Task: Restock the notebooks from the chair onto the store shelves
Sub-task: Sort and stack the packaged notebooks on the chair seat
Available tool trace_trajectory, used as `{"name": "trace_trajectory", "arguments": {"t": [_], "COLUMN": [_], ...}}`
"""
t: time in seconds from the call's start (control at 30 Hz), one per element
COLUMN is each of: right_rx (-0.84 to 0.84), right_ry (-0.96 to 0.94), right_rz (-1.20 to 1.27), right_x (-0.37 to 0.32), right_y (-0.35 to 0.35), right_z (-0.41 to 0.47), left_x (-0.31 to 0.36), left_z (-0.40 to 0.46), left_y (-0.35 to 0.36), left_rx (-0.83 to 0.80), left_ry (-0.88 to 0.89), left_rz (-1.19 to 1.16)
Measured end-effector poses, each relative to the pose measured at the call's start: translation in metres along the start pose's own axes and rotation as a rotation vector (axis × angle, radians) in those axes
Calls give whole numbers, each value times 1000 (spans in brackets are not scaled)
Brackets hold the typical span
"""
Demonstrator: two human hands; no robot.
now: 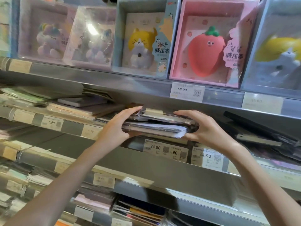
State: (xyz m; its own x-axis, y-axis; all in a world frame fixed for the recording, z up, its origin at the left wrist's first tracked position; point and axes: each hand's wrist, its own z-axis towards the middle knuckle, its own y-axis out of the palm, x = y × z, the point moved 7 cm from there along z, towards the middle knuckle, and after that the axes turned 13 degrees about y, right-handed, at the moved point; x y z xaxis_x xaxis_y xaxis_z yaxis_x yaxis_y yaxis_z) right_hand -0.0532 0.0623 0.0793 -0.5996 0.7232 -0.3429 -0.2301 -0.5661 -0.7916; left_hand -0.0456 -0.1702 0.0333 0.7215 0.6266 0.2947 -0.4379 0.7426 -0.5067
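plastic-wrapped notebooks in a small stack (156,126) sat at the front edge of the grey metal shelf (162,170), just above the white price labels reading 34.90 (154,147). the left hand (118,126) gripped the stack's left end, fingers curled over the top and thumb underneath. the right hand (203,128) gripped the right end the same way, fingers on top, thumb below. loose flat notebooks (68,105) lay piled toward the left end of that level. on the shelf above stood a blue boxed cat notebook (143,38) and, just beside it, a pink boxed strawberry notebook (206,43).
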Motion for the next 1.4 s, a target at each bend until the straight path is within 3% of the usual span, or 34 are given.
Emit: {"name": "trace_trajectory", "arguments": {"t": [0.17, 0.37, 0.6, 0.93, 1.07, 1.2, 1.4], "right_rx": [-173, -234, -153, -171, -261, -278, -237], "right_ry": [127, 135, 185, 297, 431, 435, 410], "right_rz": [3, 166, -187, -26, 39, 68, 91], "right_x": [13, -6, -39, -17, 1, 6, 5], "right_y": [8, 5, 10, 15, 24, 33, 37], "right_z": [-14, -19, 1, 34, 33, 30, 31], "left_x": [10, 11, 10, 40, 36, 27, 39], "left_z": [1, -5, -15, -25, -42, -61, -46], "left_y": [2, 6, 10, 10, 4, 7, 30], "left_rx": [83, -28, -77, 178, 380, 399, 365], "left_ry": [48, 60, -31, 18, -100, -422, -480], "left_rz": [22, 96, -75, -107, -80, -402, -761]}}
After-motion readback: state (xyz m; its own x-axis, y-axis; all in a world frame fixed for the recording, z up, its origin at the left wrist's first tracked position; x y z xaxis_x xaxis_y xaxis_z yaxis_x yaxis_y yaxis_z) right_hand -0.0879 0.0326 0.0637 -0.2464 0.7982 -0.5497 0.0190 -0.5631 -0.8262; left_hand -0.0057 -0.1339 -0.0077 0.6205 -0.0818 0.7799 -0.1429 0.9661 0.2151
